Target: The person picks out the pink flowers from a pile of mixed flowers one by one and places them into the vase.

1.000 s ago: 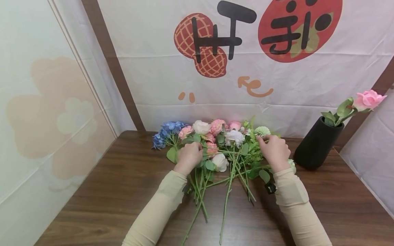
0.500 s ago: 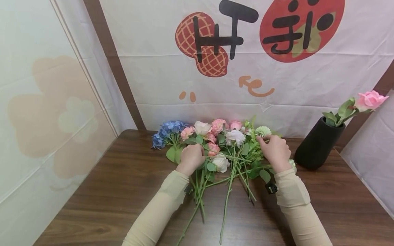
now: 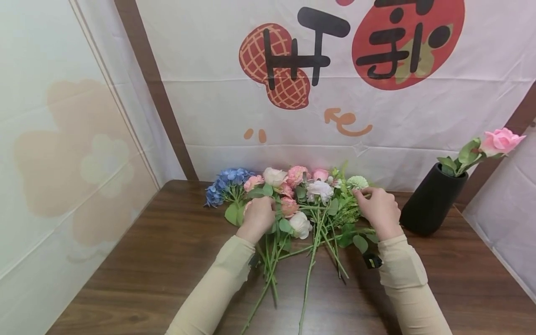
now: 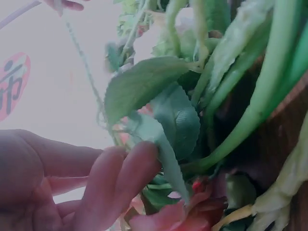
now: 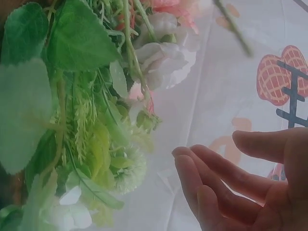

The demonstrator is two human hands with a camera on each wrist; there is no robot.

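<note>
My left hand [image 3: 258,216] is at the left part of a heap of flowers, its thumb and fingers pinching a thin green stem [image 4: 82,53] that runs away toward the right hand. Which bloom belongs to this stem cannot be told. Leaves [image 4: 154,86] press against those fingers. At the heap's right side my right hand [image 3: 380,211] hovers near a pale green pompom flower [image 3: 357,182]; the right wrist view shows its fingers loosely bent with nothing between them. Pink flowers [image 3: 297,175], white flowers [image 3: 300,225] and a blue hydrangea [image 3: 230,181] lie between and behind the hands.
A black vase [image 3: 433,200] with a pink rose [image 3: 502,142] stands at the right. Several bare stems [image 3: 309,288] spread over the brown table [image 3: 138,260] toward the front. A printed cloth [image 3: 209,102] hangs right behind the table.
The right hand has shifted slightly to the right. My left hand stays in about the same place, still pinching the stem. The head view has tilted a little.
</note>
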